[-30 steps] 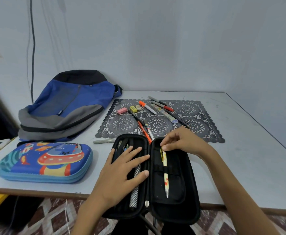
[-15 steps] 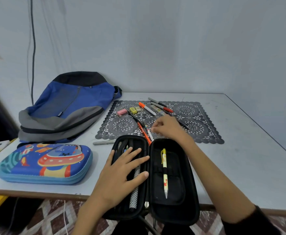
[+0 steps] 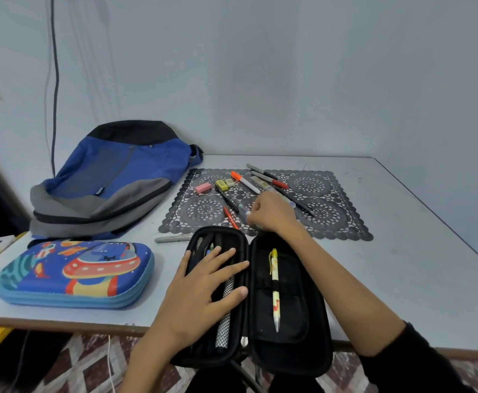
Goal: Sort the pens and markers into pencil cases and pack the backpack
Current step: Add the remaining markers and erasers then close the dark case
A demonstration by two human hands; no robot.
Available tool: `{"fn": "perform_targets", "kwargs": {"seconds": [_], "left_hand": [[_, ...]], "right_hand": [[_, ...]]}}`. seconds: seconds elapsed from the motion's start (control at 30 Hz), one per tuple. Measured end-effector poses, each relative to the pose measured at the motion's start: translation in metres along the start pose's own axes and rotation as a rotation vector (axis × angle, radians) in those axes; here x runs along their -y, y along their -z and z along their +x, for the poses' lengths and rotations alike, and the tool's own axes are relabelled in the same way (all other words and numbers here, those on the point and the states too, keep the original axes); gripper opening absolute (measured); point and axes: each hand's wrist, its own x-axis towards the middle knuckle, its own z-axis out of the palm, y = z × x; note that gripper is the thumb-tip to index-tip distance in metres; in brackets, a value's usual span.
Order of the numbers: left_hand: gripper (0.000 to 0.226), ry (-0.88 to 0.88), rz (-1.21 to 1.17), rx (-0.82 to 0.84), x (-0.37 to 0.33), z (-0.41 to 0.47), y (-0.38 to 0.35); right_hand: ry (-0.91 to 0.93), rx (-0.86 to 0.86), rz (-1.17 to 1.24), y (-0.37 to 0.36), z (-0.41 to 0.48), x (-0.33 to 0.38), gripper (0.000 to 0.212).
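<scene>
While the black case (image 3: 291,313) lies open: the sorting is partway, by my judgement, and the packing has not begun.
Black case: near centre, spread flat, its near end over the table (image 3: 402,265) edge.
In it so far: a yellow pen (image 3: 274,287) under the loops of the right half; a mesh-patterned pen (image 3: 226,316) and a few others, mostly hidden, in the left half.
Left hand (image 3: 203,290): flat on the left half, fingers spread wide, pressing it down.
Right hand (image 3: 271,214): just beyond the case on the mat (image 3: 331,219), fingers curled at a pale pen (image 3: 242,209) (too blurred to say whether they pinch it).
Still on the mat: a red pen (image 3: 230,218) and a black pen (image 3: 227,198) left of that hand; an orange marker (image 3: 244,181), grey markers (image 3: 261,171) and a dark pen (image 3: 300,204) farther off; two erasers (image 3: 202,187) at far left.
Stray: a grey marker (image 3: 172,238) on the bare table, left of the case's far end.
Blue case (image 3: 73,273): near left, closed, nothing visibly going into it.
Backpack (image 3: 110,180): far left, lying flat, untouched.
Left to do: clear the mat, fill the blue case, close both cases, load the backpack.
</scene>
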Motion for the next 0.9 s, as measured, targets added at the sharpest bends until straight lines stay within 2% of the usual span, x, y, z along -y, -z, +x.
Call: {"fn": "perform_targets", "kwargs": {"seconds": [0.1, 0.23, 0.4, 0.53, 0.6, 0.7, 0.9], "left_hand": [[0.064, 0.003, -0.010, 0.005, -0.001, 0.000, 0.000], [0.066, -0.001, -0.001, 0.004, 0.001, -0.001, 0.000], [0.074, -0.030, 0.070, -0.045, -0.002, -0.002, 0.000], [0.058, -0.135, 0.182, -0.124, -0.006, -0.004, 0.003], [0.057, -0.204, 0.207, -0.104, -0.008, -0.004, 0.004], [0.060, -0.259, 0.220, -0.082, -0.010, -0.003, 0.003], [0.064, -0.213, 0.250, -0.049, -0.010, -0.005, 0.002]], "right_hand": [[0.017, -0.193, 0.316, 0.011, -0.008, -0.010, 0.015], [0.037, -0.278, 0.889, 0.039, -0.030, -0.022, 0.023], [0.048, -0.348, 1.291, 0.069, -0.061, -0.040, 0.030], [-0.016, -0.183, 1.104, 0.065, -0.076, -0.056, 0.037], [-0.043, -0.103, 1.004, 0.057, -0.079, -0.061, 0.037], [-0.055, -0.068, 0.937, 0.046, -0.078, -0.066, 0.034], [-0.085, -0.061, 0.910, 0.034, -0.069, -0.068, 0.036]]}}
